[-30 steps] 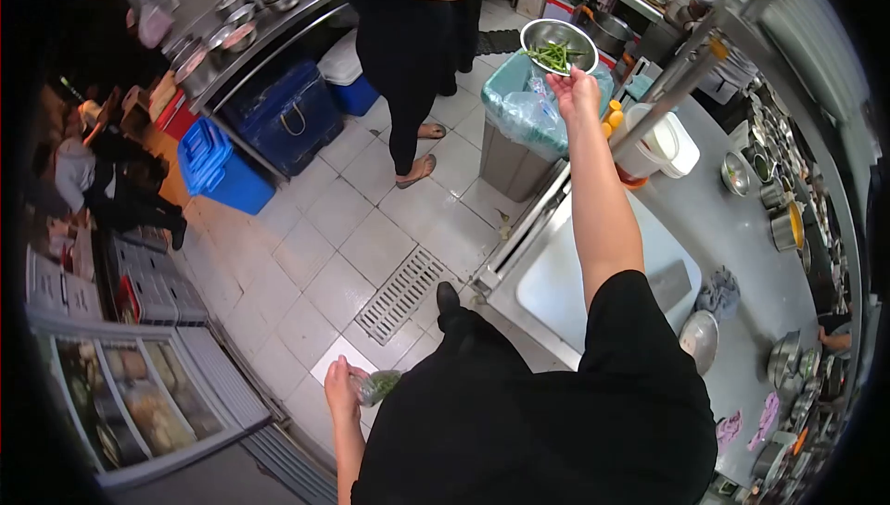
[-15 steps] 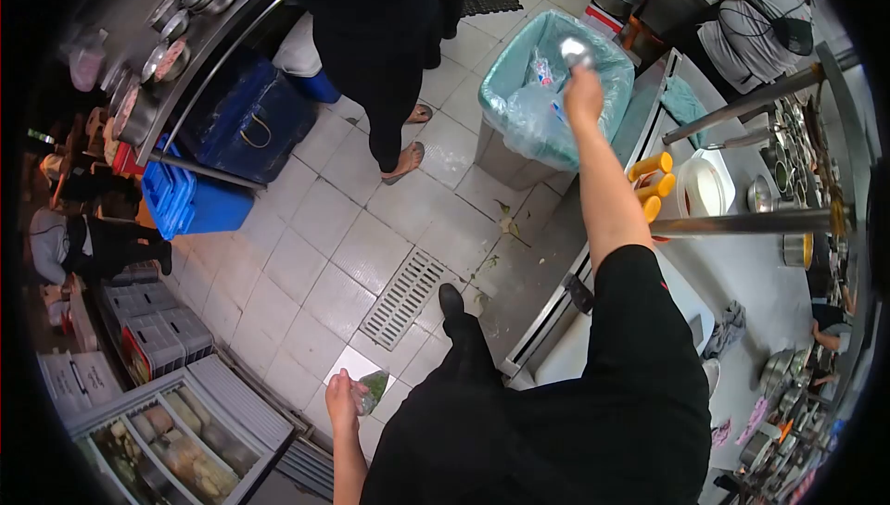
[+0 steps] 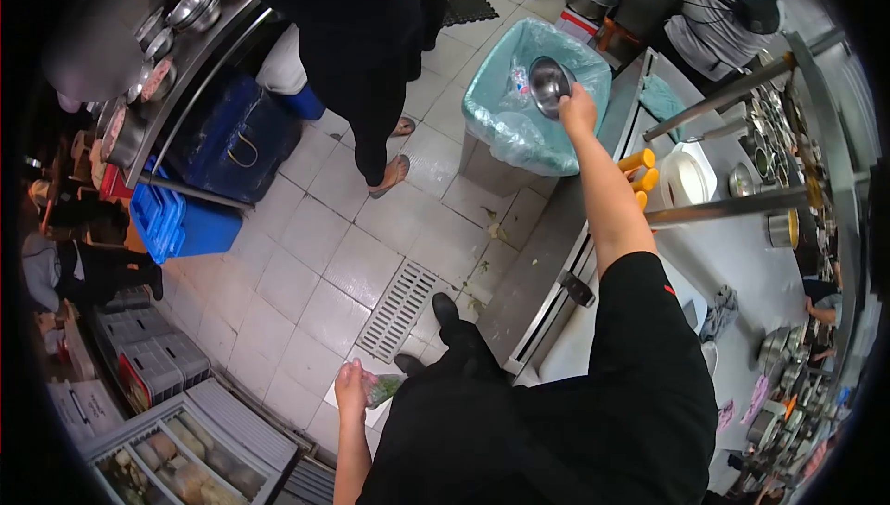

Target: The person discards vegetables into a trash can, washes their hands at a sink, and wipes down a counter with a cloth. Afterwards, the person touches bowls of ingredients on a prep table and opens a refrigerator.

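My right hand (image 3: pixel 578 108) grips the rim of a metal bowl (image 3: pixel 549 86), tilted over a bin (image 3: pixel 482 139) lined with a pale green plastic bag. The bowl's inside looks dark and shows no green vegetables. Crumpled clear plastic lies in the bin below it. Low at my left side, my left hand (image 3: pixel 351 389) is closed on a small clear bag (image 3: pixel 382 390) with something green inside.
A co-worker in black (image 3: pixel 343 51) stands ahead on the left; another in grey (image 3: pixel 728 9) leans at the upper right. Blue containers (image 3: pixel 209 218) sit under the left counter. A steel counter (image 3: pixel 756 259) with yellow-capped bottles (image 3: pixel 638 167) runs along my right. Scraps litter the tiled floor.
The bowl has gone from level, with green vegetables in it, to tipped over the bin, its vegetables gone from view. The view has shifted toward the bin. My left hand still holds the bag.
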Motion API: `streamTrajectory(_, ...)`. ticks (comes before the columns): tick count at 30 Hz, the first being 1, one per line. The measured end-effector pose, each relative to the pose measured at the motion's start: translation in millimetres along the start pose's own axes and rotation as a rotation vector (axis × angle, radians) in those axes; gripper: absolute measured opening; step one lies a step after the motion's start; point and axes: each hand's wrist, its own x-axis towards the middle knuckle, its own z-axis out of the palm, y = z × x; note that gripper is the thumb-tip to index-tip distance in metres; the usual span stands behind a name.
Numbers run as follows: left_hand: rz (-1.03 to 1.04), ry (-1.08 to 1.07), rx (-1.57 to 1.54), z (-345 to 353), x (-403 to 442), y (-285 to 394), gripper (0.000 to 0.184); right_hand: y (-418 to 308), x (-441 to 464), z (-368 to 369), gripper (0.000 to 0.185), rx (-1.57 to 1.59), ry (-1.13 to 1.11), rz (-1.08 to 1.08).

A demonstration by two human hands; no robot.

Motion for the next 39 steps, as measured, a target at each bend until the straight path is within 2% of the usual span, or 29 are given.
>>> streamTrajectory(2,0.074,-0.033,-0.050,-1,5,-2,0.034,2,15,-26,0.013,0.367,-0.232,0.378)
streamTrajectory(3,0.085,-0.079,-0.044,-1,6,2,0.035,-8,10,-57,0.011,0.542,-0.277,0.429)
streamTrajectory(4,0.094,-0.126,-0.036,-2,7,5,0.035,-16,3,-79,0.011,0.539,-0.257,0.430)
streamTrajectory(6,0.148,-0.178,-0.005,-5,11,6,0.035,-32,-21,-124,0.012,0.853,-0.341,0.516)
streamTrajectory(8,0.206,-0.256,0.004,-4,13,6,0.034,-47,-61,-172,0.012,1.025,-0.367,0.462)
streamTrajectory(12,0.279,-0.385,0.002,-4,11,5,0.033,-89,-190,-289,0.017,1.179,-0.354,0.385)
streamTrajectory(13,0.274,-0.412,0.025,-2,5,9,0.032,-100,-230,-317,0.018,1.180,-0.339,0.421)
streamTrajectory(14,0.284,-0.454,0.043,-1,0,9,0.032,-99,-270,-335,0.019,1.141,-0.356,0.352)
streamTrajectory(15,0.297,-0.470,0.053,2,-6,9,0.033,-112,-308,-372,0.015,1.113,-0.380,0.411)
streamTrajectory(16,0.309,-0.486,0.068,4,-11,10,0.034,-104,-346,-375,0.017,1.125,-0.371,0.427)
streamTrajectory(18,0.328,-0.557,0.097,7,-12,-6,0.032,-97,-409,-407,0.019,1.260,-0.371,0.590)
streamTrajectory(20,0.319,-0.588,0.060,15,-27,-13,0.032,-64,-454,-441,0.017,1.232,-0.325,0.661)
streamTrajectory(22,0.317,-0.635,0.120,25,-51,-18,0.032,-11,-485,-474,0.019,1.070,-0.127,0.687)
streamTrajectory(24,0.370,-0.647,0.107,32,-58,-33,0.034,30,-498,-517,0.018,1.108,0.107,0.835)
streamTrajectory(26,0.370,-0.655,0.132,39,-77,-37,0.035,104,-515,-537,0.015,1.066,0.348,0.859)
streamTrajectory(28,0.414,-0.628,0.138,43,-82,-43,0.035,146,-517,-565,0.015,1.138,0.578,0.862)
streamTrajectory(30,0.419,-0.590,0.137,60,-101,-59,0.035,225,-527,-579,0.015,1.233,0.792,0.867)
streamTrajectory(32,0.411,-0.537,0.125,71,-121,-76,0.036,281,-540,-567,0.014,1.300,0.805,0.967)
streamTrajectory(33,0.393,-0.524,0.106,76,-136,-82,0.035,306,-547,-557,0.014,1.317,0.772,0.965)
streamTrajectory(35,0.368,-0.472,0.065,84,-159,-96,0.035,340,-562,-537,0.012,1.352,0.679,1.093)
streamTrajectory(39,0.373,-0.334,0.053,90,-186,-138,0.034,385,-589,-500,0.010,1.128,0.413,1.209)
